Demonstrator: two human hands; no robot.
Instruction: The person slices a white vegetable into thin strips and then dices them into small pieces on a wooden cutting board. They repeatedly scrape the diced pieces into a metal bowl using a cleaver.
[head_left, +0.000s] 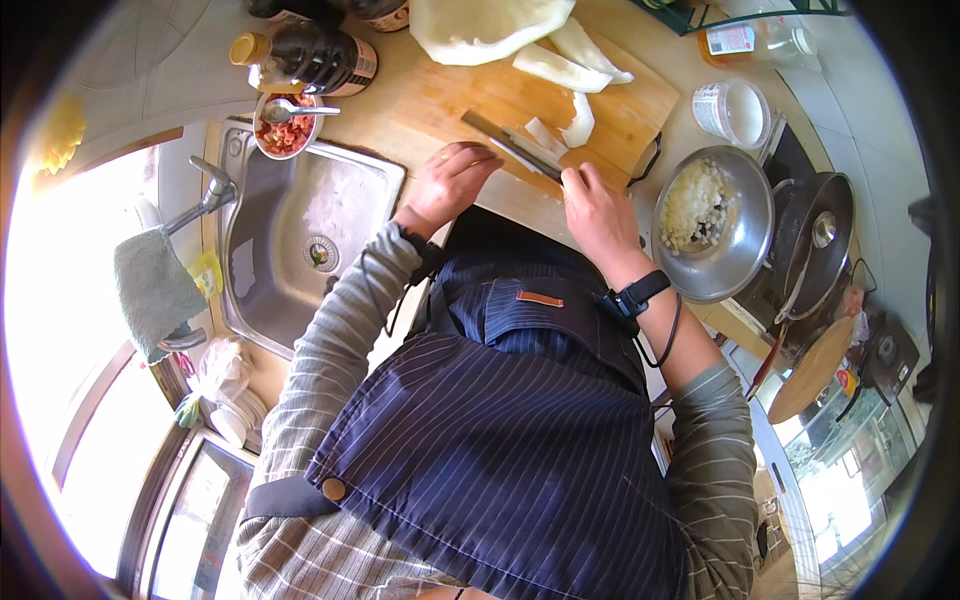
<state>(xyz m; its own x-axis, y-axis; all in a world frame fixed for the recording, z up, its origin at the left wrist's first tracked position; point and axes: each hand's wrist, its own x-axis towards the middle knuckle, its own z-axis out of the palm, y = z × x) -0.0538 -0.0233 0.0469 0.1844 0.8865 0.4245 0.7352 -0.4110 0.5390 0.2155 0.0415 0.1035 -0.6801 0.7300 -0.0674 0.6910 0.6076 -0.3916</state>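
My right hand (598, 210) grips the handle end of a kitchen knife (517, 146), whose blade lies slanted over the front of a wooden cutting board (435, 101). Close to the blade's other end is my left hand (454, 180), its fingers bunched; whether they pinch something is hidden. A large pale piece of melon-like flesh (480, 34) rests at the back of the board. Beside it lie two long slices, one of them a pale strip (559, 69). A curved white scrap (580, 121) and a flat white piece (545, 137) sit just beyond the knife.
Left stands a steel sink (345, 180), with a bowl of chopped reddish food (289, 135) and spoon at its corner. Behind is a dark sauce bottle (322, 64). On the right are a metal bowl of pale chopped pieces (697, 206), a plastic tub (731, 112) and a wok (832, 247).
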